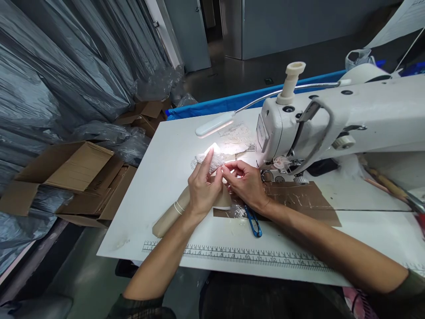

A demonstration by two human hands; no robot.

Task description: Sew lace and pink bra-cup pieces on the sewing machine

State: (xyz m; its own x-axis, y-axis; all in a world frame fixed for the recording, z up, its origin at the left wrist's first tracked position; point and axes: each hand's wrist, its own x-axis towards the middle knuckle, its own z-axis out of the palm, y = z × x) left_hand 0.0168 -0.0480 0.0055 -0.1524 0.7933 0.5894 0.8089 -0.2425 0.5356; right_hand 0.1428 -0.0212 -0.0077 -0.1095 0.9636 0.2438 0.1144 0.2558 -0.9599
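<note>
My left hand (203, 188) and my right hand (247, 184) meet over the white sewing table (159, 177), just left of the sewing machine (332, 119). Both pinch a small piece of white lace (207, 160) between the fingertips, under the bright lamp light. A beige strip of fabric (168, 219) lies under my left hand and runs toward the table's front left. Blue thread snips (254, 223) lie on the table beside my right wrist. More lace (237, 135) rests farther back by the machine head.
A white gooseneck lamp (214, 125) hangs over the work. Brown tape patches (299, 199) cover the table by the needle. A printed ruler (232, 254) runs along the front edge. Open cardboard boxes (73, 177) and grey plastic-wrapped rolls (66, 66) stand at the left.
</note>
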